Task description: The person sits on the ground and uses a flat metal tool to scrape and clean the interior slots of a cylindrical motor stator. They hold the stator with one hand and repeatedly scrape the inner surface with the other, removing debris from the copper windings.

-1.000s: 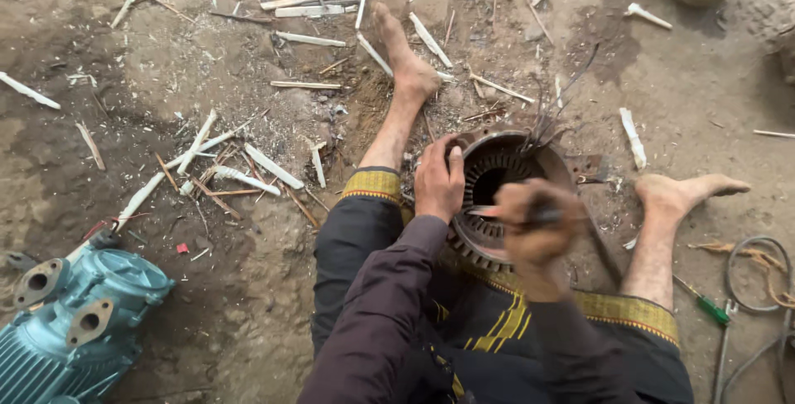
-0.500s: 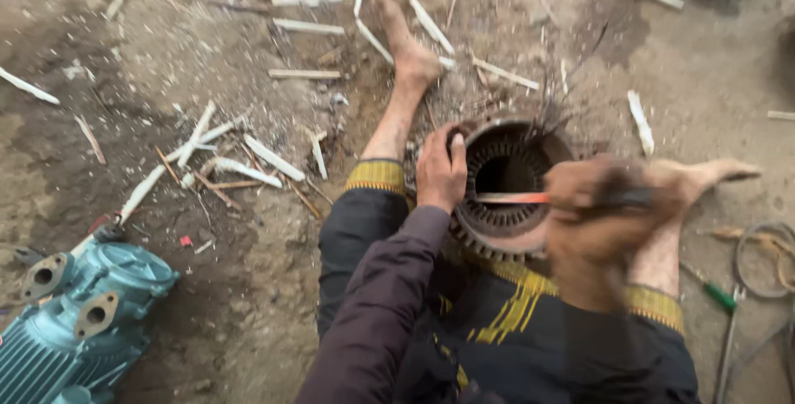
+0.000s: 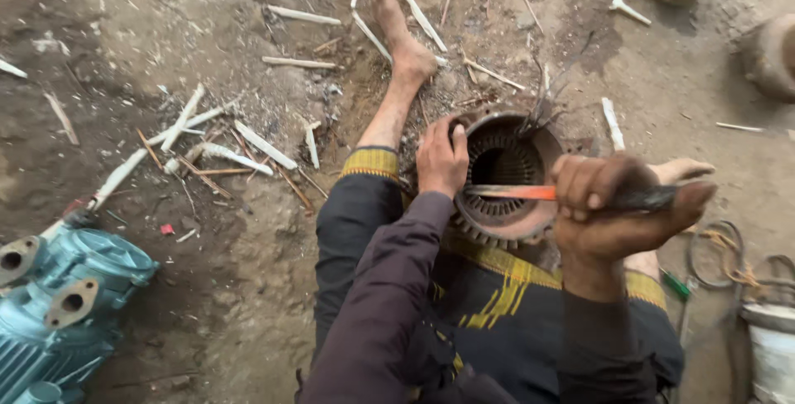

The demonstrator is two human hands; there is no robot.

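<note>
between feet, stator (image 3: 505, 176); left hand (image 3: 441, 158) grips rim; right hand (image 3: 609, 209) holds blade (image 3: 509, 192)

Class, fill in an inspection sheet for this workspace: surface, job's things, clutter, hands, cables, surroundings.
Surface: bare dirt ground, dusty and uneven.
Job's things: round slotted metal motor core held between the person's legs; orange-bladed tool pointing into its bore.
Clutter: pale sticks and splinters scattered over the ground.
Hands: left hand grips the core's rim; right hand is closed on the tool's dark handle.
Cables: wire loops at right.
Surroundings: teal pump housing at lower left; white bucket at lower right.
</note>
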